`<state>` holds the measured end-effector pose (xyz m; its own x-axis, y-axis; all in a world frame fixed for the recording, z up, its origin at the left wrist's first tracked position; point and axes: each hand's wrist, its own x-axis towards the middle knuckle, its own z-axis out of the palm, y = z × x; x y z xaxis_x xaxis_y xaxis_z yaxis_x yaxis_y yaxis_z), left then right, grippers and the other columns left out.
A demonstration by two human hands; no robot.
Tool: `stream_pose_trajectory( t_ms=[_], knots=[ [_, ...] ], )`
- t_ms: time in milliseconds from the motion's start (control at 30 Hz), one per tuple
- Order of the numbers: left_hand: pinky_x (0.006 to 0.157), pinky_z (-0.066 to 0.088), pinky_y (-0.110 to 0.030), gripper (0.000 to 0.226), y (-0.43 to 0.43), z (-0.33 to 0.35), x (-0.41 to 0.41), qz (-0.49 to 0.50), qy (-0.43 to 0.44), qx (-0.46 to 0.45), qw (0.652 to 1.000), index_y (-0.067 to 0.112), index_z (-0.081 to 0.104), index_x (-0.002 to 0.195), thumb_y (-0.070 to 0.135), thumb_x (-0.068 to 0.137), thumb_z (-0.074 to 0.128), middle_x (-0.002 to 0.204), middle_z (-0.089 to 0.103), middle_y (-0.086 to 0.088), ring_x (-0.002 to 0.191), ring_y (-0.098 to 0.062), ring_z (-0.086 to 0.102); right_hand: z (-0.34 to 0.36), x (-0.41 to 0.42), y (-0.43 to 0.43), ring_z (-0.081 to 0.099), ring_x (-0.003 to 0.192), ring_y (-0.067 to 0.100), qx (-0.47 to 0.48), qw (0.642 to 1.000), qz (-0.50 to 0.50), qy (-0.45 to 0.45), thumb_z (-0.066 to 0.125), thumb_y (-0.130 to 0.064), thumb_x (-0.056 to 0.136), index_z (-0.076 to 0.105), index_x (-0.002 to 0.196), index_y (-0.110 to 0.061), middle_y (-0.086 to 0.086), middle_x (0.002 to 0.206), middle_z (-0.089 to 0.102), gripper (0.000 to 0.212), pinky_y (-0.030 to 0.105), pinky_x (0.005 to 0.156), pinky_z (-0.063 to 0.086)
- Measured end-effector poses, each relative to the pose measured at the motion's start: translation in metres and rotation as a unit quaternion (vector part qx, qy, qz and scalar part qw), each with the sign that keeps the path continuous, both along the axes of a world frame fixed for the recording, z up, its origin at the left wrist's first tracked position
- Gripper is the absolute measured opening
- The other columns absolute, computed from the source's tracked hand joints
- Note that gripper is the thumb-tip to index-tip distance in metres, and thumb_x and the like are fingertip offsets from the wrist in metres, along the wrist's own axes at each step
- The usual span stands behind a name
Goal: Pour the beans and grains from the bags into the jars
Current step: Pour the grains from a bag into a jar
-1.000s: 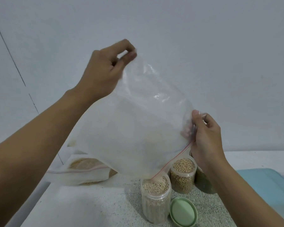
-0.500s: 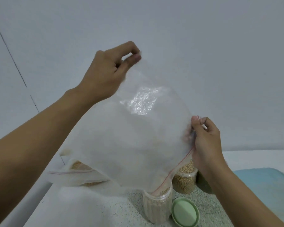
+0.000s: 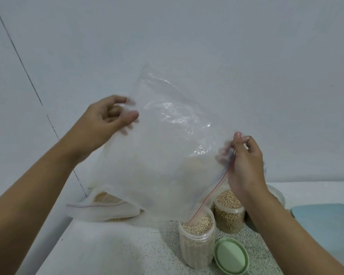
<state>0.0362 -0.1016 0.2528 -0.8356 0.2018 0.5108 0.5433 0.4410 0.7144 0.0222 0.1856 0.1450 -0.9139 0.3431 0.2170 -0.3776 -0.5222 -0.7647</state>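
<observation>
**Clear bag held over the front jar**

The clear zip bag point(image 3: 167, 147) hangs in the air between both hands, tilted so that its zip edge runs down and to the left. Its lowest corner sits at the mouth of the front jar point(image 3: 197, 245). The left hand point(image 3: 105, 120) is at the bag's upper left edge, and the bag's top corner stands free above it. The right hand point(image 3: 246, 167) is at the upper end of the zip edge.

The bag looks almost empty. The front jar is open and filled nearly to the rim with small pale grains. Just behind it, the second jar point(image 3: 228, 213) is also open and holds rounder yellowish beans. A third jar point(image 3: 277, 194) is mostly hidden behind the right forearm. A green lid point(image 3: 231, 257) lies flat on the speckled counter point(image 3: 143, 253), just beside the front jar. At the left, a second bag point(image 3: 107, 209) lies on the counter with tan grain inside.

The right thumb and fingers pinch the zip edge, the fingertips showing through the plastic. The left thumb lies against the bag's edge with the fingers curled, but blur keeps me from telling whether they grip it.
</observation>
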Motion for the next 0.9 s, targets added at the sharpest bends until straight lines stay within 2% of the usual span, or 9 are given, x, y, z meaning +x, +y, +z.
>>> stream_pose_trajectory(
  t_ms=[67, 133, 200, 333, 433, 567, 667, 800, 900],
  knots=[
    [0.08, 0.057, -0.028, 0.051, -0.018, -0.029, 0.006, 0.029, -0.036, -0.022, 0.999, 0.023, 0.073, 0.107, 0.066, 0.081, 0.064, 0.099, 0.077, 0.0, 0.088, -0.017, 0.071, -0.001, -0.003, 0.0, 0.053, 0.06, 0.014, -0.006, 1.0, 0.005, 0.002, 0.051, -0.029, 0.105, 0.047, 0.079, -0.016, -0.002, 0.066, 0.059, 0.029, 0.026, 0.054, 0.055],
    [0.07, 0.054, -0.019, 0.05, -0.03, -0.059, 0.015, 0.064, -0.08, -0.057, 0.993, 0.026, 0.074, 0.099, 0.072, 0.085, 0.058, 0.095, 0.076, 0.002, 0.082, -0.01, 0.07, -0.004, -0.007, 0.0, 0.052, 0.06, 0.014, -0.005, 1.0, 0.006, -0.002, 0.05, -0.029, 0.106, 0.045, 0.08, -0.017, -0.002, 0.066, 0.058, 0.029, 0.025, 0.053, 0.054],
    [0.063, 0.053, -0.022, 0.049, -0.039, -0.083, 0.024, 0.096, -0.088, -0.104, 0.986, 0.029, 0.069, 0.098, 0.073, 0.091, 0.049, 0.089, 0.073, 0.001, 0.073, -0.012, 0.068, -0.007, -0.01, -0.001, 0.051, 0.057, 0.013, 0.003, 1.0, 0.006, -0.014, 0.05, -0.031, 0.106, 0.045, 0.081, -0.017, 0.0, 0.067, 0.057, 0.028, 0.026, 0.051, 0.053],
    [0.05, 0.044, -0.023, 0.035, -0.038, -0.093, 0.032, 0.142, -0.017, -0.105, 0.984, 0.018, 0.061, 0.082, 0.044, 0.103, 0.05, 0.061, 0.061, 0.002, 0.043, -0.02, 0.055, -0.009, -0.014, 0.001, 0.05, 0.051, 0.012, 0.023, 0.999, -0.008, -0.041, 0.05, -0.035, 0.106, 0.045, 0.084, -0.017, 0.001, 0.069, 0.056, 0.029, 0.024, 0.045, 0.047],
    [0.044, 0.037, -0.017, 0.023, -0.027, -0.076, 0.035, 0.17, 0.042, -0.07, 0.982, 0.022, 0.067, 0.076, 0.033, 0.095, 0.063, 0.066, 0.064, 0.006, 0.038, -0.011, 0.045, -0.011, -0.017, 0.006, 0.048, 0.05, 0.01, 0.039, 0.997, -0.025, -0.058, 0.048, -0.037, 0.107, 0.045, 0.089, -0.017, -0.004, 0.063, 0.056, 0.027, 0.025, 0.045, 0.046],
    [0.041, 0.033, -0.014, 0.014, -0.012, -0.049, 0.037, 0.143, 0.063, 0.016, 0.988, 0.023, 0.078, 0.077, 0.035, 0.083, 0.075, 0.085, 0.073, 0.003, 0.04, -0.008, 0.043, -0.011, -0.023, 0.013, 0.042, 0.05, 0.012, 0.025, 0.996, -0.045, -0.069, 0.042, -0.036, 0.109, 0.041, 0.084, -0.017, -0.006, 0.057, 0.051, 0.032, 0.025, 0.044, 0.041],
    [0.038, 0.03, -0.016, 0.018, -0.002, -0.033, 0.035, 0.098, 0.059, -0.005, 0.993, 0.023, 0.079, 0.079, 0.039, 0.084, 0.072, 0.088, 0.073, 0.005, 0.037, -0.01, 0.039, -0.013, -0.025, 0.015, 0.042, 0.049, 0.012, 0.016, 0.994, -0.063, -0.093, 0.038, -0.037, 0.11, 0.04, 0.084, -0.017, -0.004, 0.061, 0.05, 0.033, 0.024, 0.044, 0.039],
    [0.039, 0.029, -0.013, 0.023, 0.005, -0.021, 0.03, 0.074, 0.077, -0.037, 0.994, 0.02, 0.077, 0.08, 0.039, 0.089, 0.067, 0.075, 0.067, 0.011, 0.039, -0.01, 0.039, -0.015, -0.026, 0.016, 0.036, 0.047, 0.01, -0.008, 0.994, -0.069, -0.085, 0.036, -0.036, 0.111, 0.037, 0.081, -0.02, -0.003, 0.063, 0.044, 0.035, 0.023, 0.044, 0.034],
    [0.039, 0.029, -0.014, 0.02, 0.014, -0.026, 0.032, 0.031, 0.083, -0.063, 0.994, 0.02, 0.077, 0.081, 0.035, 0.089, 0.066, 0.076, 0.066, 0.003, 0.039, -0.008, 0.04, -0.022, -0.027, 0.013, 0.033, 0.049, 0.01, -0.005, 0.994, -0.07, -0.079, 0.033, -0.036, 0.112, 0.037, 0.081, -0.021, -0.006, 0.061, 0.042, 0.034, 0.023, 0.045, 0.032]
  ],
)
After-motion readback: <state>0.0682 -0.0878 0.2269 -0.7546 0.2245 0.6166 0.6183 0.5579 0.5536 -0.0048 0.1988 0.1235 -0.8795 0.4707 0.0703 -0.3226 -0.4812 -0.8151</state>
